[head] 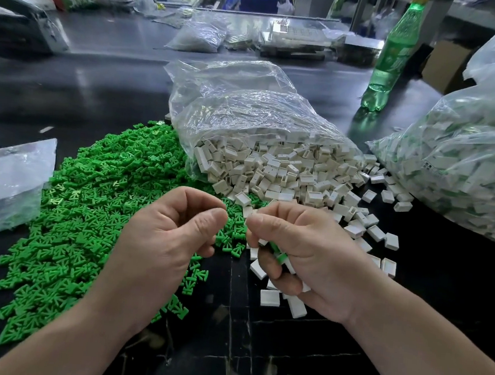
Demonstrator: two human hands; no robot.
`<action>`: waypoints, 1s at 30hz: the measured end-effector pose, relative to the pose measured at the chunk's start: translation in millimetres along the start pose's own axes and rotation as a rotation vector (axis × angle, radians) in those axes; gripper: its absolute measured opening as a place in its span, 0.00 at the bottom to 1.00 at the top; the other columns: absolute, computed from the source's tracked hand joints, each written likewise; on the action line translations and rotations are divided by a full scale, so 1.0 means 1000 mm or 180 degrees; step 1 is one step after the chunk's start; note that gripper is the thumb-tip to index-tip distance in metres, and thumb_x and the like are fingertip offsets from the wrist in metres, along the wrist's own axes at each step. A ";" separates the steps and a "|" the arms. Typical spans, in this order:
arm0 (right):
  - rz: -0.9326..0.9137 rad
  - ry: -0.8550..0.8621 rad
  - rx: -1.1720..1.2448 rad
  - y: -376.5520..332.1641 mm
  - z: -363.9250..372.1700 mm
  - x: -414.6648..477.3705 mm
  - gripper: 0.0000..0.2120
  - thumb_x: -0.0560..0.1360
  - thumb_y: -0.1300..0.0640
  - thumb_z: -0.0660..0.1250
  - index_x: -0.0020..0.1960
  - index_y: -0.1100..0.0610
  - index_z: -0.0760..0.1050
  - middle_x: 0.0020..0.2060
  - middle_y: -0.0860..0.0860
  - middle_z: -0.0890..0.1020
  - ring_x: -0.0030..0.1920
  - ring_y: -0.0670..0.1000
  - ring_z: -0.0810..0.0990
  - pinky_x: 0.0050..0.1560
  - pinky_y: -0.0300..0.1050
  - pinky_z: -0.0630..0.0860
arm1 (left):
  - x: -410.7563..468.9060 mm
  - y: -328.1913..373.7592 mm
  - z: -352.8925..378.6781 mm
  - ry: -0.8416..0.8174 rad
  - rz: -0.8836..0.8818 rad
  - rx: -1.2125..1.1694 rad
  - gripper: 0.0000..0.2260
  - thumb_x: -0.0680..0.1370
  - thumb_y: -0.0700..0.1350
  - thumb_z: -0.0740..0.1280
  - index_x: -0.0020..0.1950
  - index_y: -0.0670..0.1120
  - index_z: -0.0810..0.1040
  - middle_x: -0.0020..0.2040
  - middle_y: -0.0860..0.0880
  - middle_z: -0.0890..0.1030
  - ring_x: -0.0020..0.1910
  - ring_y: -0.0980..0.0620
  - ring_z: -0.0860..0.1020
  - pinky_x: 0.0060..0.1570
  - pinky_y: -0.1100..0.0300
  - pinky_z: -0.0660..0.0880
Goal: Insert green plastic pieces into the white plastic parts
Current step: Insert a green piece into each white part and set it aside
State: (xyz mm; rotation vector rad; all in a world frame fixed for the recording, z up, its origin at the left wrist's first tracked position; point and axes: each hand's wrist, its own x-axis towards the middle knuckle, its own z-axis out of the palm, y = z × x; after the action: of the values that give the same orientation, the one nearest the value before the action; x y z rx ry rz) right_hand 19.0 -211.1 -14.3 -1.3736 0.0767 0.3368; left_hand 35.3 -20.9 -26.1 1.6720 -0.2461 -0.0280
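Green pieces (pixel 281 255), white parts (pixel 258 269) gripped in right hand (pixel 310 247); left hand (pixel 169 234) curled.

right bag (pixel 465 172): cut by right edge | left hand (pixel 172 234): pinch contents hidden | right hand (pixel 303 253): held white parts (pixel 258 270) mostly hidden

Bright green pieces (pixel 87 202), off-white parts (pixel 275 166), dark table (pixel 98 94), green bottle (pixel 391 59).

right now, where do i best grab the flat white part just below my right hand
Likely pinch the white part by its near and far edges, from above: it lies flat on the table, and its left and near sides stand free.
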 end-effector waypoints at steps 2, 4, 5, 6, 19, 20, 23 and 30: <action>-0.0059 -0.0069 -0.0103 -0.001 0.001 -0.001 0.10 0.77 0.53 0.71 0.43 0.58 0.76 0.36 0.52 0.79 0.25 0.47 0.70 0.18 0.35 0.62 | 0.000 0.000 0.000 -0.0100 -0.0161 -0.0345 0.07 0.73 0.52 0.74 0.46 0.50 0.83 0.35 0.47 0.80 0.33 0.50 0.78 0.33 0.61 0.77; -0.0118 -0.0154 -0.0181 -0.001 0.002 -0.002 0.12 0.77 0.51 0.71 0.39 0.57 0.76 0.35 0.54 0.77 0.24 0.47 0.69 0.19 0.35 0.61 | 0.000 0.001 0.002 -0.0210 -0.0343 -0.0944 0.04 0.72 0.48 0.72 0.44 0.48 0.83 0.36 0.45 0.80 0.33 0.49 0.78 0.30 0.60 0.75; -0.0139 -0.0183 -0.0216 -0.001 0.002 -0.002 0.13 0.77 0.50 0.71 0.38 0.56 0.77 0.34 0.54 0.77 0.23 0.47 0.69 0.19 0.34 0.61 | 0.001 0.002 0.003 -0.0258 -0.0412 -0.1183 0.03 0.72 0.46 0.71 0.43 0.48 0.83 0.37 0.44 0.80 0.33 0.49 0.79 0.29 0.60 0.75; -0.0168 -0.0191 -0.0255 -0.001 0.002 -0.002 0.13 0.77 0.50 0.71 0.38 0.56 0.77 0.33 0.54 0.77 0.23 0.47 0.69 0.19 0.34 0.61 | 0.001 0.002 0.004 -0.0296 -0.0458 -0.1344 0.03 0.71 0.45 0.71 0.43 0.47 0.83 0.38 0.43 0.81 0.33 0.49 0.79 0.28 0.59 0.75; -0.0701 -0.0150 -0.0826 0.006 -0.002 0.000 0.12 0.75 0.47 0.72 0.43 0.56 0.78 0.33 0.52 0.78 0.24 0.48 0.70 0.21 0.38 0.64 | -0.003 -0.001 0.004 -0.0331 -0.0243 -0.0782 0.08 0.70 0.52 0.72 0.43 0.49 0.83 0.38 0.44 0.83 0.33 0.49 0.81 0.30 0.62 0.75; -0.0697 -0.0151 -0.0801 0.006 -0.002 0.000 0.11 0.75 0.47 0.71 0.42 0.55 0.79 0.32 0.51 0.78 0.24 0.47 0.70 0.21 0.38 0.64 | -0.003 0.000 0.004 -0.0354 -0.0252 -0.0831 0.09 0.70 0.53 0.73 0.43 0.48 0.83 0.37 0.43 0.82 0.33 0.49 0.80 0.29 0.62 0.75; -0.0622 -0.0267 -0.0652 0.005 -0.002 -0.001 0.08 0.75 0.48 0.71 0.42 0.52 0.80 0.32 0.50 0.78 0.24 0.47 0.70 0.21 0.36 0.64 | -0.003 0.004 0.004 -0.0519 -0.0397 -0.1233 0.10 0.73 0.53 0.74 0.44 0.46 0.82 0.36 0.43 0.81 0.31 0.49 0.79 0.26 0.60 0.74; -0.0361 -0.0630 -0.0209 0.002 -0.002 -0.003 0.11 0.74 0.52 0.71 0.46 0.61 0.79 0.32 0.52 0.78 0.23 0.46 0.70 0.17 0.34 0.63 | -0.005 0.011 0.006 -0.1682 -0.1052 -0.2596 0.19 0.75 0.50 0.73 0.60 0.40 0.79 0.37 0.40 0.82 0.32 0.47 0.82 0.26 0.60 0.79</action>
State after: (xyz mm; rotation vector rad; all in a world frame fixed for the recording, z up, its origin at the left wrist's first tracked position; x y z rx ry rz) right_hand 15.6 -213.4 -16.0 -1.3964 -0.1769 0.3810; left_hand 27.6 -27.3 -16.7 0.8462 -0.2981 -0.7306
